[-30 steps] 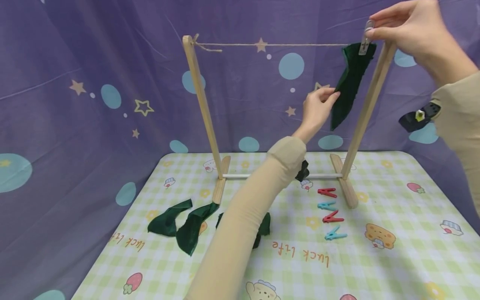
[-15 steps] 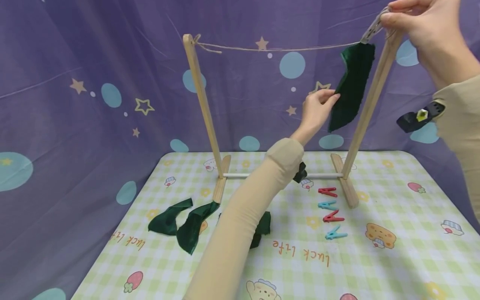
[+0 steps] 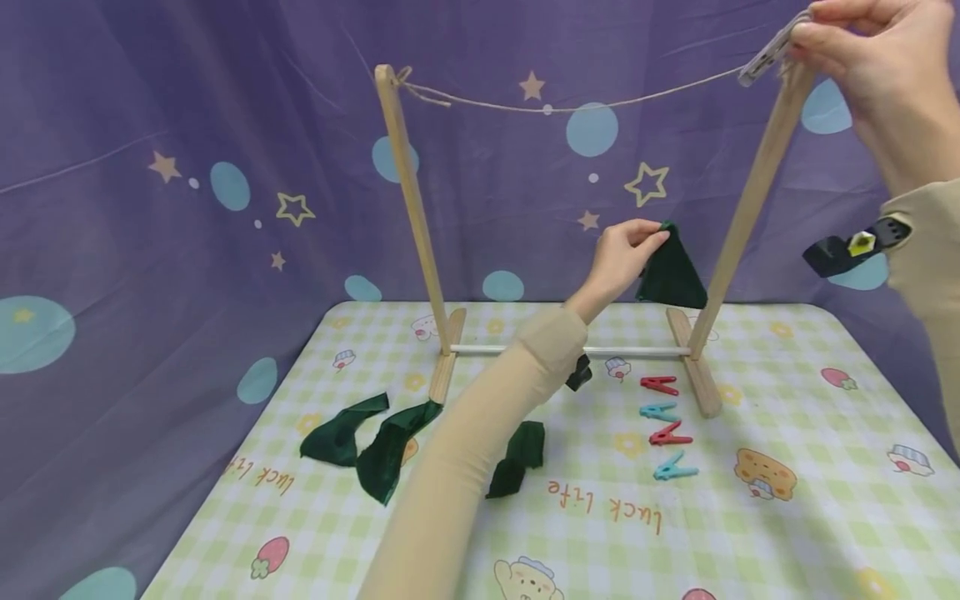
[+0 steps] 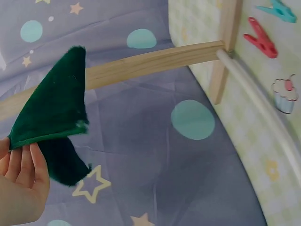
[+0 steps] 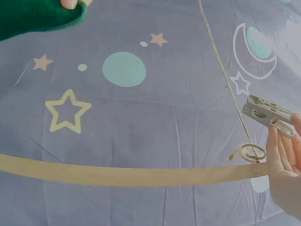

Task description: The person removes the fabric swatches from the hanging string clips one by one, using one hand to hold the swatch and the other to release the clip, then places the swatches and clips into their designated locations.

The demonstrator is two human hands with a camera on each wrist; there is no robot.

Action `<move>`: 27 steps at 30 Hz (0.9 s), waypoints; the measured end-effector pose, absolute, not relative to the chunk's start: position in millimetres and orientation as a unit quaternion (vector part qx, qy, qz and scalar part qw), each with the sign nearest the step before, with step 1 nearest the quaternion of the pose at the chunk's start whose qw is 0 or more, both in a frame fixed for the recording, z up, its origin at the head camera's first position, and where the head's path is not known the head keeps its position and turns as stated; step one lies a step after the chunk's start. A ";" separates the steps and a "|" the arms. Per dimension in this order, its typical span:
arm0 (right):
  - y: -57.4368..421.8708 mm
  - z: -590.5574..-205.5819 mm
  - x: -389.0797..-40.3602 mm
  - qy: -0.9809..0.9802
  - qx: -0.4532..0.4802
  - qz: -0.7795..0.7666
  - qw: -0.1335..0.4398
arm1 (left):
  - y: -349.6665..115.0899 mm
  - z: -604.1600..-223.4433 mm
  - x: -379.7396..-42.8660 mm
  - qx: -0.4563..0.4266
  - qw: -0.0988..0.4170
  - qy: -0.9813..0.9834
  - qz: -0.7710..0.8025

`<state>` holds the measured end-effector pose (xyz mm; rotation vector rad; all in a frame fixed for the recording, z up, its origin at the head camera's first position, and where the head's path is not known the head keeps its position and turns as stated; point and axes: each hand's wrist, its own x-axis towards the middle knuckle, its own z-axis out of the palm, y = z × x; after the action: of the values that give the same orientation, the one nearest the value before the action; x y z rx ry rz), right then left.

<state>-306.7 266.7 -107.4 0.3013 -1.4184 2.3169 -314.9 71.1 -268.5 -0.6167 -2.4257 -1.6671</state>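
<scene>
My left hand (image 3: pixel 618 260) pinches a dark green velvety cloth (image 3: pixel 672 275) by its top corner, and the rest hangs down to the right, below the string. In the left wrist view the cloth (image 4: pixel 56 101) drapes in two folds from the fingertips. My right hand (image 3: pixel 892 71) holds a grey clothespin (image 3: pixel 772 52) by its handle end, up by the top of the right wooden post. The clothespin's tip overlaps the string (image 3: pixel 585 108) in the head view; no cloth is in its jaws. The right wrist view shows the clothespin (image 5: pixel 268 113) beside the string's knot (image 5: pixel 253 153).
The wooden stand has a left post (image 3: pixel 411 192), a right post (image 3: pixel 753 200) and a white crossbar (image 3: pixel 637 352). Several red and blue clothespins (image 3: pixel 670 434) lie in a column on the checked tablecloth (image 3: pixel 600 558). More green cloths (image 3: pixel 386 454) lie at left and centre.
The cloth has come off the string and clothespin; my left hand has lowered it. My right hand has moved up and right with the clothespin, and the string now sags more.
</scene>
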 end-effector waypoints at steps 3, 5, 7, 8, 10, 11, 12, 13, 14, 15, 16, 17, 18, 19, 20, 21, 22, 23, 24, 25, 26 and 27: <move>268.7 -110.8 -305.3 -0.517 0.094 0.829 0.192 | 66.8 -275.1 -312.4 -0.197 0.065 -0.804 -0.556; 269.5 -113.9 -304.2 -0.510 0.094 0.836 0.182 | 63.9 -278.8 -310.3 -0.193 0.067 -0.802 -0.562; 270.3 -117.8 -303.2 -0.497 0.097 0.845 0.173 | 60.7 -282.4 -308.2 -0.192 0.068 -0.798 -0.568; 270.6 -120.0 -302.7 -0.492 0.102 0.848 0.170 | 59.0 -284.2 -307.2 -0.192 0.069 -0.794 -0.573; 271.5 -124.4 -301.1 -0.488 0.109 0.850 0.164 | 55.1 -287.6 -304.7 -0.195 0.070 -0.787 -0.581; 272.0 -126.5 -300.3 -0.484 0.113 0.853 0.160 | 53.0 -289.2 -303.7 -0.197 0.069 -0.784 -0.584; 272.4 -128.5 -299.4 -0.480 0.118 0.855 0.157 | 50.9 -290.9 -302.9 -0.197 0.067 -0.782 -0.587; 272.9 -130.4 -298.5 -0.477 0.122 0.857 0.154 | 48.8 -292.2 -301.8 -0.197 0.067 -0.780 -0.590; 273.1 -132.3 -297.7 -0.474 0.128 0.857 0.153 | 46.7 -293.6 -300.9 -0.197 0.067 -0.780 -0.591; 273.3 -133.9 -296.8 -0.470 0.132 0.859 0.151 | 44.3 -294.6 -299.9 -0.196 0.067 -0.780 -0.590; 273.4 -135.8 -296.0 -0.472 0.136 0.858 0.151 | 42.0 -295.7 -299.1 -0.194 0.065 -0.780 -0.591; 273.3 -137.8 -295.1 -0.475 0.138 0.856 0.151 | 39.7 -296.7 -298.2 -0.192 0.064 -0.782 -0.590; 273.3 -140.0 -294.2 -0.475 0.143 0.855 0.151 | 37.7 -297.8 -297.4 -0.190 0.064 -0.783 -0.589; 273.1 -142.1 -293.3 -0.473 0.146 0.856 0.150 | 35.6 -298.8 -296.8 -0.189 0.062 -0.784 -0.588; 273.0 -144.3 -292.4 -0.473 0.148 0.856 0.149 | 33.4 -299.8 -296.2 -0.188 0.060 -0.786 -0.586; 273.2 -146.7 -291.4 -0.476 0.149 0.854 0.146 | 31.4 -300.8 -295.1 -0.187 0.058 -0.788 -0.584; 273.0 -149.4 -290.3 -0.481 0.148 0.852 0.143 | 29.5 -302.0 -294.1 -0.187 0.057 -0.788 -0.583; 273.0 -152.0 -289.2 -0.482 0.148 0.852 0.140 | 28.0 -302.8 -292.4 -0.185 0.057 -0.791 -0.580; 273.1 -154.7 -288.1 -0.484 0.147 0.852 0.135 | 26.6 -303.4 -290.6 -0.182 0.057 -0.796 -0.575; 273.0 -157.4 -286.8 -0.488 0.145 0.850 0.131 | 24.4 -300.8 -285.5 -0.179 0.053 -0.798 -0.574; 273.0 -160.2 -285.5 -0.498 0.144 0.845 0.128 | 22.3 -298.4 -280.4 -0.177 0.051 -0.799 -0.572; 272.7 -163.0 -284.3 -0.508 0.143 0.840 0.127 | 20.3 -295.6 -275.1 -0.175 0.048 -0.801 -0.571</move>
<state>-284.3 272.7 -163.0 0.4163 -1.4783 2.4453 -275.1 20.3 -295.6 -0.5346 -2.4402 -1.7405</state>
